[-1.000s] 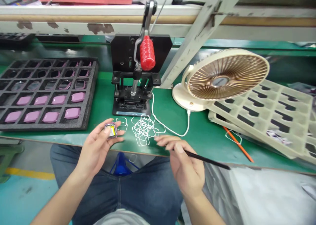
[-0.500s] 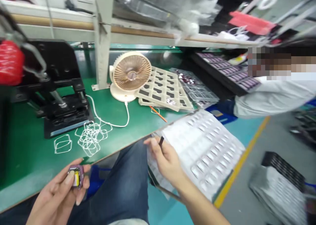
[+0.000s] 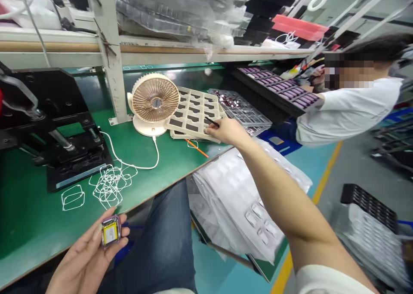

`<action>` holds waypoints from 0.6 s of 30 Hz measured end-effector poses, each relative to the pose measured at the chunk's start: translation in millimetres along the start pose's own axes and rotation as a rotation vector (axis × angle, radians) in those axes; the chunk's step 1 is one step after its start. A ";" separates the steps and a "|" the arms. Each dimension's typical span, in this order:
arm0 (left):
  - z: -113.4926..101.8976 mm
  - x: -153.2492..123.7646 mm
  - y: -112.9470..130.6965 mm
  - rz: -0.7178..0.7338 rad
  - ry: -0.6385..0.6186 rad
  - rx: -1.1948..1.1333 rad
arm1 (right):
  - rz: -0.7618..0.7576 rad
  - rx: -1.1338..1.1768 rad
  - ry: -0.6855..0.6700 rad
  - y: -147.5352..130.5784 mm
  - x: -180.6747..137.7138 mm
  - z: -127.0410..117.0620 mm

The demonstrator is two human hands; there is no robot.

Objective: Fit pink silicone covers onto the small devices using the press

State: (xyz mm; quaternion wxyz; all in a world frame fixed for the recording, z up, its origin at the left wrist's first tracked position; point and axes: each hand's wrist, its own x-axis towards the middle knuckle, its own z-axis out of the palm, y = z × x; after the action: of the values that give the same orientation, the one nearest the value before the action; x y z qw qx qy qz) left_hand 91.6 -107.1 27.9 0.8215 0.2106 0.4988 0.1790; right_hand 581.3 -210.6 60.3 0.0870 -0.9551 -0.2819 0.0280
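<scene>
My left hand (image 3: 82, 255) holds a small purple-rimmed watch case (image 3: 110, 231) above the bench's front edge. Its open back faces up, showing a yellow and silver battery pack inside. My right hand (image 3: 229, 133) grips a slim black pointed tool (image 3: 212, 121), whose exact kind I cannot make out. Fingers and tool are over the right front corner of a beige compartment tray (image 3: 180, 123) with dark pads in its pockets. Whether the fingertips touch anything in the tray is hidden.
A beige fan (image 3: 155, 102) stands left of the tray. White loop-shaped gaskets (image 3: 109, 184) lie before a black press (image 3: 64, 130). An orange stick (image 3: 197, 148) is near the bench edge. Plastic blister trays (image 3: 226, 186) sit at right, beyond them a co-worker (image 3: 342, 113).
My right hand has moved up and forward from over the blister trays to the beige tray, still gripping the tool. The left thumb has shifted, uncovering more of the battery. The view has turned slightly right.
</scene>
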 end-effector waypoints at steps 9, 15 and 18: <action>-8.3 -0.5 3.1 0.093 -0.050 -0.035 | -0.038 0.019 -0.041 -3.0 -0.4 -18.2; -25.5 11.9 0.5 0.079 -0.129 -0.010 | -0.005 0.041 0.038 -2.2 -6.6 -30.8; -26.6 15.7 -1.8 0.113 -0.163 -0.043 | -0.044 0.055 0.098 -9.0 -19.5 -38.3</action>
State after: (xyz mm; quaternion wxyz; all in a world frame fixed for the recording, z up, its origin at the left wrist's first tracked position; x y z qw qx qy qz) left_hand 74.8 -96.3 4.3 0.8523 0.2344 0.4136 0.2179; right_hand 564.1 -219.6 99.7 0.1274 -0.9461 -0.2975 -0.0129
